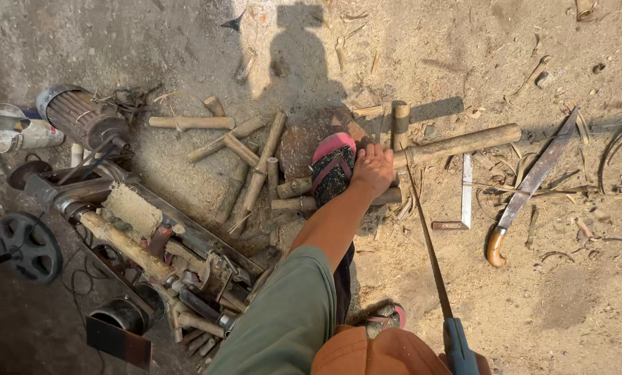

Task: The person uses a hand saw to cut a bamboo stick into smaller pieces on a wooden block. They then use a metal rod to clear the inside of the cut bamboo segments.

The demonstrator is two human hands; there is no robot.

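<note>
Outdoors, on sawdust-strewn ground:
Left hand (pixel 372 169): fingers spread, pressing down on a bamboo pole (pixel 457 144).
Right hand (pixel 481 362): mostly out of frame, gripping the blue handle of a handsaw (pixel 430 244).
Saw blade: crosses the pole just beside the left hand.
Foot (pixel 332 167): braced alongside.

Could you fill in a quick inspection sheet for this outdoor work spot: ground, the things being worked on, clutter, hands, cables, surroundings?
Surface: dirt ground strewn with sawdust and shavings.
Job's things: bamboo pole lying across a short bamboo piece, pinned by a foot in a pink sandal; hand saw with its blade set against the pole.
Clutter: cut bamboo pieces, a long knife, a metal square.
Hands: left hand presses on the pole; right hand grips the saw's blue handle, mostly out of view.
Cables: thin wire by the machine.
Surroundings: motor-driven machine, white bucket, the person's shadow.
</note>
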